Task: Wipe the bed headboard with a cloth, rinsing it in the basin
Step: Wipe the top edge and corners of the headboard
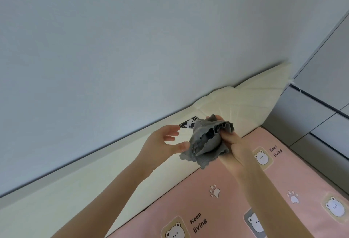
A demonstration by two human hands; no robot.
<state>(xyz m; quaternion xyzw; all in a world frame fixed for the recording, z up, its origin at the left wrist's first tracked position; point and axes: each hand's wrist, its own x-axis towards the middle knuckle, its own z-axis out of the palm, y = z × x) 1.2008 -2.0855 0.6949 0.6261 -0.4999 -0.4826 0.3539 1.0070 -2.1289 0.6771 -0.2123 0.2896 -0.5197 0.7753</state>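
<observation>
Cloth sits bunched in your clamped right hand. Your left hand hovers beside it, fingers apart, likely to refold it for the headboard beyond.

patterned item half hidden behind cloth, headboard cut off left

Wall: plain, pale grey-blue, unmarked, filling the far and left of the view. Light even and soft, no hard shadows on it.

Right side: grey cabinet fronts, flat panels divided by thin seams. Below them are lower grey fronts with dark gaps between units.

Near right: bed surface covered by a pink sheet, printed with bear faces, paw prints and the wording "Keep living". Sheet lies flat.
</observation>
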